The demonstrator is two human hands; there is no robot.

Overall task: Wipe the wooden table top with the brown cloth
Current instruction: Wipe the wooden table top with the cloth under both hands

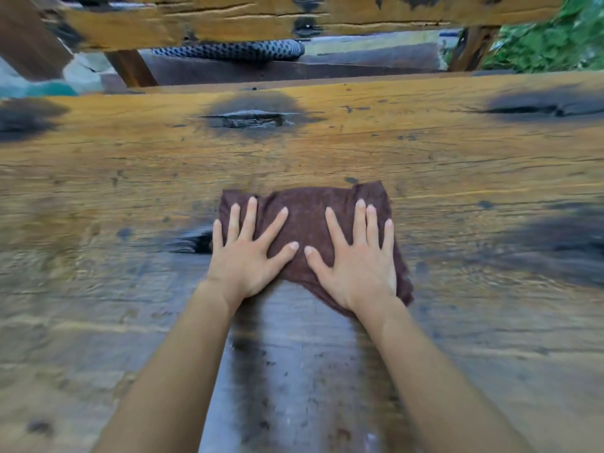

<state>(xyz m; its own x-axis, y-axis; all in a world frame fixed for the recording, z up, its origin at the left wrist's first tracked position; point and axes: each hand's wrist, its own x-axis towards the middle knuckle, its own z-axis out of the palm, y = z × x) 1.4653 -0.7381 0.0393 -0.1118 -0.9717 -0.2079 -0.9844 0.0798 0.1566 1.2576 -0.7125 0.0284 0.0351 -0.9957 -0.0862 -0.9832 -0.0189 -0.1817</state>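
A brown cloth [307, 220] lies spread flat on the wooden table top [425, 152], near the middle of the view. My left hand [248, 256] presses palm-down on the cloth's left part, fingers spread and not curled around it. My right hand [356, 263] presses flat on its right part in the same way. The thumbs nearly meet over the cloth's centre. The cloth's near edge is partly hidden under my palms. The wood close to me looks darker and greyish, while the wood beyond the cloth is yellow-brown.
Dark knots and cracks mark the planks, one large split knot [248, 119] beyond the cloth. Past the table's far edge are a wooden backrest rail [294, 18], a patterned dark item [228, 50] and green plants [555, 44] at the far right.
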